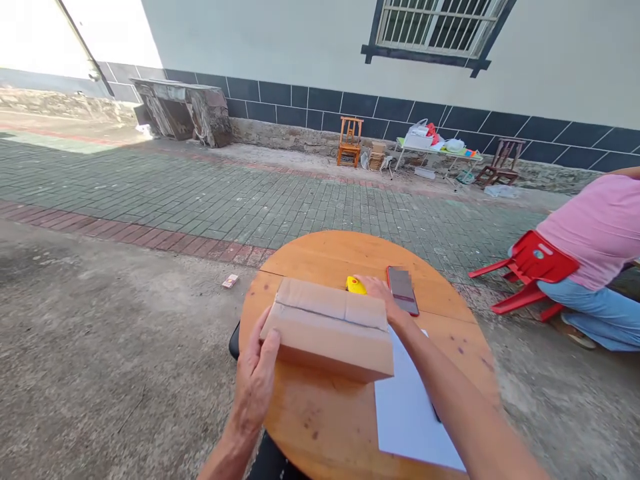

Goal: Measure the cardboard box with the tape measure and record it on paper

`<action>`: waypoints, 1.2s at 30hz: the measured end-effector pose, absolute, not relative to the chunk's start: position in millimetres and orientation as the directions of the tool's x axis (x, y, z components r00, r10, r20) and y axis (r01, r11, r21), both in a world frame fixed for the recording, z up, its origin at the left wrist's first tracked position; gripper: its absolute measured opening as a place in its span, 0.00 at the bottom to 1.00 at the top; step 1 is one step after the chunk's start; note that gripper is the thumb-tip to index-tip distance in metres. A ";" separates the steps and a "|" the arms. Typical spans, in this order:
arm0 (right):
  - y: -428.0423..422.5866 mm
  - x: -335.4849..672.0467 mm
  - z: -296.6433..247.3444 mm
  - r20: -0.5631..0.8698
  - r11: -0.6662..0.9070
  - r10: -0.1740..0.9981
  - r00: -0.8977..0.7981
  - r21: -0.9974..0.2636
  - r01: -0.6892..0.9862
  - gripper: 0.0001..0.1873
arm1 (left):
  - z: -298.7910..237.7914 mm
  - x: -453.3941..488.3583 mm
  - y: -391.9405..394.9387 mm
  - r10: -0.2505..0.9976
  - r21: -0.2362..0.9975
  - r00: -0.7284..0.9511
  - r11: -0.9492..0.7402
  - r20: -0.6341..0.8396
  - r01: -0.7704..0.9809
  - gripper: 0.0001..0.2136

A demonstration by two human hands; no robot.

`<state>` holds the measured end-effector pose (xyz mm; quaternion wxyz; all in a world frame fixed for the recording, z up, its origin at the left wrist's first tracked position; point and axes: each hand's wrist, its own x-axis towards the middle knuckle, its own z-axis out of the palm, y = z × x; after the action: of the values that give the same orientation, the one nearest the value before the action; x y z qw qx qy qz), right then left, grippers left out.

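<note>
Over the round table (305, 417), cardboard box (333, 333), closed along a top seam, contents hidden; left hand (257, 373) gripping its left end; right hand (379, 291) at yellow tool (355, 286) beyond box, cannot tell whether fingers grip; phone (401, 291) nearby; far white tub (417, 142), bags at its top.

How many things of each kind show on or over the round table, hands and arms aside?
Cardboard box: 1
Yellow tape measure: 1
Phone: 1
Sheet of white paper: 1
Dark thing, mostly hidden: 1
Total: 5
</note>
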<state>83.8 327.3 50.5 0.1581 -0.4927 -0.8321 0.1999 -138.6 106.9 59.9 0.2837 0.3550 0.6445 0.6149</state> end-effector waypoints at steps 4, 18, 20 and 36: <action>319.0 95.8 64.0 0.094 0.390 0.907 -0.411 -0.556 0.734 0.30 | 61.1 -137.3 111.1 0.812 0.995 -0.579 -0.017 0.074 0.102 0.27; 160.5 109.2 108.2 0.163 0.275 0.944 -0.285 -0.867 0.415 0.31 | 42.8 -146.5 82.4 0.809 0.986 -0.578 -0.158 0.102 -0.047 0.26; 149.6 109.0 92.3 0.246 0.363 0.920 -0.306 -0.829 0.425 0.30 | 29.5 -151.0 71.3 0.802 0.992 -0.591 -0.121 0.088 -0.016 0.26; 280.8 107.1 72.3 0.278 0.332 0.943 -0.183 -0.765 0.551 0.20 | 25.7 -160.7 54.5 0.826 0.995 -0.560 -0.095 0.064 -0.026 0.30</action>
<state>107.1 280.8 72.3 0.3773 -0.5160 -0.7238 0.2597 -160.7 54.5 25.7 0.3238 0.3390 0.5895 0.6578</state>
